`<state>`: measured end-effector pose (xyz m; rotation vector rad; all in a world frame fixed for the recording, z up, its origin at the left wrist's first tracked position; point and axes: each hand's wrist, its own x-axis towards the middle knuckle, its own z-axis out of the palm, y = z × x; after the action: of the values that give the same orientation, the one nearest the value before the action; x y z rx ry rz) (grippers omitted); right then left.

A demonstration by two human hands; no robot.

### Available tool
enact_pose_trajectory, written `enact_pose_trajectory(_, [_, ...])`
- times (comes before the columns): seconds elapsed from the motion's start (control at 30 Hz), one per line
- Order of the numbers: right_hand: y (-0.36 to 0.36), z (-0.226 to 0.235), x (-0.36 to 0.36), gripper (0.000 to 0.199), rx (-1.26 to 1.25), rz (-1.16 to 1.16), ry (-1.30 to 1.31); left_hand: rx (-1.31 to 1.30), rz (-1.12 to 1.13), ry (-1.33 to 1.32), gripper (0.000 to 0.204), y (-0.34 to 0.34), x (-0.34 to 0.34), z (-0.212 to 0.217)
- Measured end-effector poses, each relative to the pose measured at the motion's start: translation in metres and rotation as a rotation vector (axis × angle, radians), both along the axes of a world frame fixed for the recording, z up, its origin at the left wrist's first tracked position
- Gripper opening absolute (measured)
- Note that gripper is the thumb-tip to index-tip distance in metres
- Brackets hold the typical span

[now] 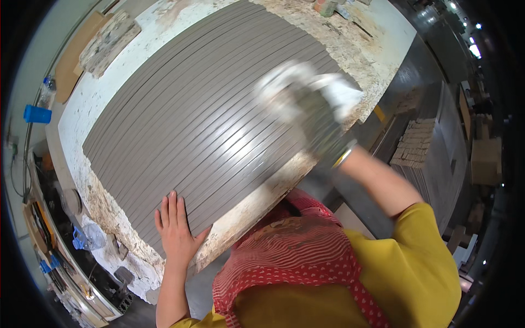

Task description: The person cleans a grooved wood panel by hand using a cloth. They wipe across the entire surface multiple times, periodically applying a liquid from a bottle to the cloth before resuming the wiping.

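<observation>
Long grey strips [180, 115] lie side by side in a wide sheet on a worktable [68, 136] with a stained white top. Bare and palm down, my left hand [178, 227] rests on the near left ends of the strips, fingers extended and thumb apart. My right hand [320, 120] wears a dark greyish-green glove and is blurred by motion over the right part of the strips. It grips a crumpled white cloth [287, 87]. Whether the cloth touches the surface there is hard to tell. A bright reflection shines on the strips between my hands.
A worn block [109, 44] sits at the far left of the table, by a brown board [76, 57]. A blue cup [37, 113] stands beyond the left edge. A clear plastic bottle [90, 238] lies near left. Stacked boards [418, 142] stand on the right.
</observation>
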<state>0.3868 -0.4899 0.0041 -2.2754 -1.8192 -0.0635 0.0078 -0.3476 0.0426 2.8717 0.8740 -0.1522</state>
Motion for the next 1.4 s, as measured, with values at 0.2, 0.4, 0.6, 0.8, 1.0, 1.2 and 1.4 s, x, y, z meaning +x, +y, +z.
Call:
enact_pose_trajectory(0.2, [0.016,0.002,-0.071,0.050,0.130,0.306,0.368,-0.018,-0.034,0.004,0.101,0.004,-0.010,-0.007])
enact_pose_trajectory(0.4, [-0.013,0.027,0.046,0.038,0.139,-0.070,-0.219,0.003,-0.041,0.019,0.102,0.002,-0.007,-0.004])
enact_pose_trajectory(0.6, [0.005,0.007,-0.078,0.046,0.075,0.482,0.201,0.023,0.018,0.028,0.101,0.003,-0.010,-0.005])
enact_pose_trajectory(0.8, [-0.011,0.004,0.026,0.035,0.179,-0.155,0.550,-0.034,-0.009,-0.040,0.100,0.004,0.005,0.007])
enact_pose_trajectory(1.0, [0.039,0.037,-0.199,0.049,-0.043,0.569,0.174,-0.041,0.084,-0.099,0.103,0.006,-0.024,0.003])
enact_pose_trajectory(1.2, [0.012,0.015,-0.055,0.045,0.142,0.086,-0.325,-0.070,0.274,-0.184,0.109,0.015,-0.108,0.002])
enact_pose_trajectory(1.4, [0.071,0.026,-0.287,0.053,-0.058,0.675,0.070,-0.061,0.229,-0.483,0.098,0.020,-0.120,-0.039])
